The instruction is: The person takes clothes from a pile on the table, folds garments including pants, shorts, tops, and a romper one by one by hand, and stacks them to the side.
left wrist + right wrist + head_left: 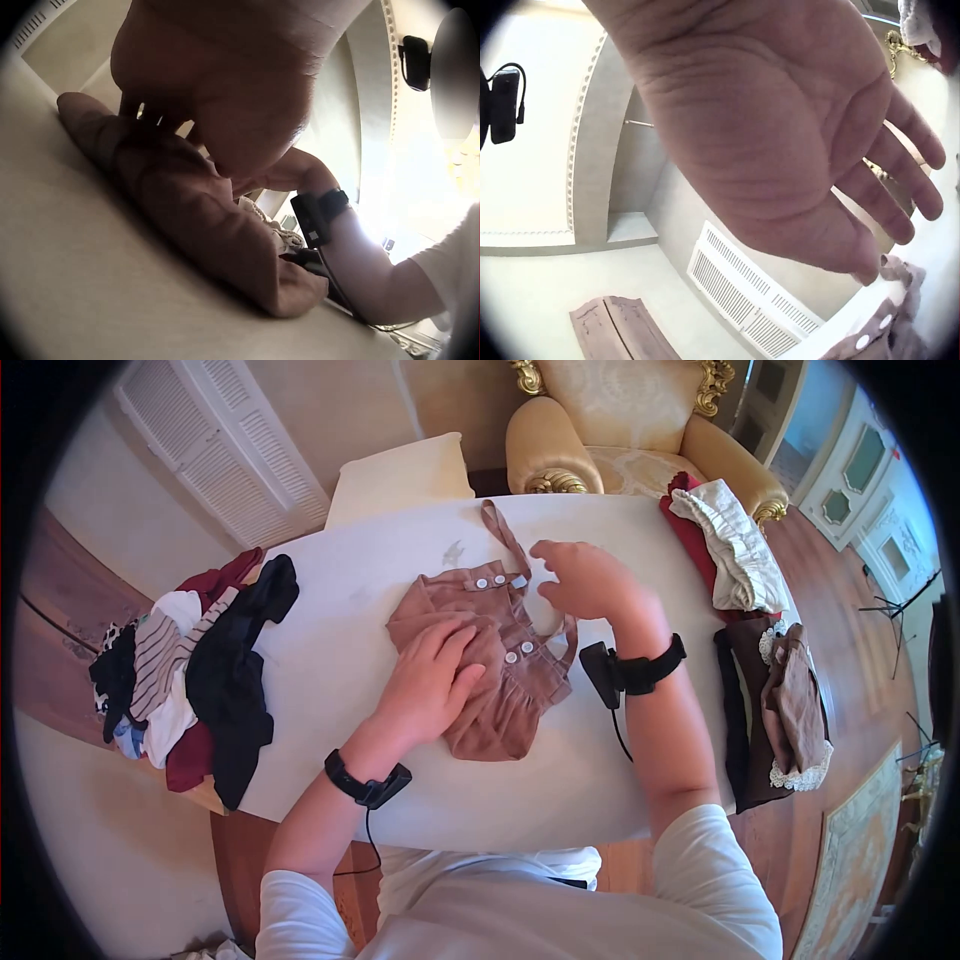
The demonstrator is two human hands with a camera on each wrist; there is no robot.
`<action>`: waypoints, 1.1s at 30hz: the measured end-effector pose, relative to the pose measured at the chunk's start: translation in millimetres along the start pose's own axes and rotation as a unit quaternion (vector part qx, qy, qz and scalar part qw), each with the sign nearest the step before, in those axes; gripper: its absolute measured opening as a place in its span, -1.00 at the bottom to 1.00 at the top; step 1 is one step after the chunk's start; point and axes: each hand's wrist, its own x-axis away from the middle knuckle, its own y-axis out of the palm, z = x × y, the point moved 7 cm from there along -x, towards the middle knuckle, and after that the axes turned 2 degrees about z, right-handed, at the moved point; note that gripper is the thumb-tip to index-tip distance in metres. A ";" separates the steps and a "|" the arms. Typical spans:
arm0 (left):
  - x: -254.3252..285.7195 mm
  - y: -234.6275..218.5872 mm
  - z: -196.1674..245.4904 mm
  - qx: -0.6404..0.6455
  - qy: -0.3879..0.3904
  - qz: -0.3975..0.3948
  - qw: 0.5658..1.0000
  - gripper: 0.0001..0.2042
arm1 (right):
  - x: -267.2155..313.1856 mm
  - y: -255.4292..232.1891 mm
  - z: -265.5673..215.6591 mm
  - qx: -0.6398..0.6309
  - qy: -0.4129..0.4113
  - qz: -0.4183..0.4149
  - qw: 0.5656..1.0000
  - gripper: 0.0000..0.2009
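Note:
Brown suspender shorts (500, 715) with white buttons (512, 657) lie on the white table, their waistband angled toward the right. One strap (505, 532) reaches up toward the table's far edge. My left hand (425, 675) rests on the left part of the shorts, palm down with its fingers extended; in the left wrist view the fabric (210, 225) bunches beneath that hand. Just right of the straps, my right hand (595, 585) hovers with relaxed fingers. The right wrist view shows its palm (757, 135) with nothing in it, close to the buttoned waistband (870, 337).
A loose heap of clothes (230, 670), black, striped, white and dark red, covers the table's left end. Folded garments lie along the right edge: a cream piece (735, 545) on red, and a brown lace-trimmed one (795, 705). A gold armchair (620, 420) stands behind the table (345, 600).

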 end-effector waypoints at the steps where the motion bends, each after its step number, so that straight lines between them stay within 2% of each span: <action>1: 0.6 0.2 -1.5 0.003 0.001 0.001 1.000 -0.51 | -2.9 1.0 11.5 0.012 0.020 0.004 1.000 -0.50; 4: 4.5 4.7 -5.4 0.015 0.009 -0.014 1.000 -0.52 | -12.5 8.0 45.5 0.036 0.068 0.021 0.997 -0.47; 6: 5.4 14.4 -12.4 0.007 -0.001 -0.052 0.999 -0.49 | -14.5 13.1 61.1 0.047 0.096 0.035 0.994 -0.45; 8: 8.1 19.5 -14.9 -0.031 0.000 -0.052 0.998 -0.47 | -9.5 20.7 76.3 0.080 0.170 0.019 0.982 -0.52; 9: 8.9 21.1 -16.2 -0.071 0.001 -0.054 0.996 -0.45 | -10.4 22.9 78.6 0.084 0.168 0.019 0.982 -0.52; 12: 10.1 23.3 -19.6 -0.051 -0.013 -0.065 0.996 -0.42 | -16.7 31.6 85.5 0.076 0.127 0.009 0.989 -0.41; 14: 10.8 21.6 -20.0 -0.039 -0.019 -0.071 0.997 -0.42 | -21.3 31.4 96.1 0.026 0.113 0.050 0.992 -0.31; 15: 10.9 21.1 -21.2 -0.031 -0.023 -0.078 0.996 -0.41 | -21.6 27.0 92.6 0.030 0.110 0.047 0.992 -0.31; 17: 12.8 20.6 -25.7 -0.013 -0.022 -0.080 0.996 -0.39 | -14.8 0.5 73.9 -0.051 0.105 0.096 0.988 -0.31; 19: 12.7 19.6 -29.5 0.008 -0.022 -0.082 0.996 -0.38 | -4.7 -21.7 24.4 -0.097 0.041 0.105 0.989 -0.30; 21: 10.3 20.0 -33.1 0.042 -0.029 -0.103 0.993 -0.37 | 12.8 -29.2 -40.1 -0.239 -0.049 0.025 0.970 -0.30; 22: 11.8 22.7 -35.2 0.049 -0.033 -0.103 0.993 -0.37 | 23.3 -26.9 -68.8 -0.318 -0.130 -0.048 0.938 -0.34; 24: 15.4 23.3 -34.7 0.009 -0.011 -0.069 0.997 -0.42 | 38.3 -25.7 -93.8 -0.279 -0.273 -0.043 0.920 -0.44; 25: 16.1 24.2 -34.7 0.016 -0.014 -0.068 0.997 -0.42 | 36.8 -25.1 -92.7 -0.276 -0.271 -0.050 0.921 -0.44; 27: 15.6 20.8 -31.7 0.051 -0.013 -0.036 0.998 -0.46 | 24.3 -29.6 -71.0 -0.228 -0.165 -0.025 0.959 -0.47; 28: 17.2 23.6 -37.1 0.056 -0.016 -0.032 0.998 -0.46 | 15.0 -24.2 -59.4 -0.224 -0.165 -0.030 0.960 -0.47; 30: 22.3 26.7 -34.5 -0.012 0.104 -0.009 0.994 -0.42 | -15.0 -8.3 0.9 -0.285 -0.052 0.111 0.951 -0.58; 31: 21.7 23.5 -31.5 -0.012 0.105 -0.006 0.994 -0.42 | -23.2 8.8 15.8 -0.283 -0.053 0.111 0.951 -0.58; 33: 17.8 13.6 -35.8 0.106 0.005 -0.009 0.994 -0.28 | -34.3 25.7 35.5 -0.125 -0.019 0.175 0.977 -0.61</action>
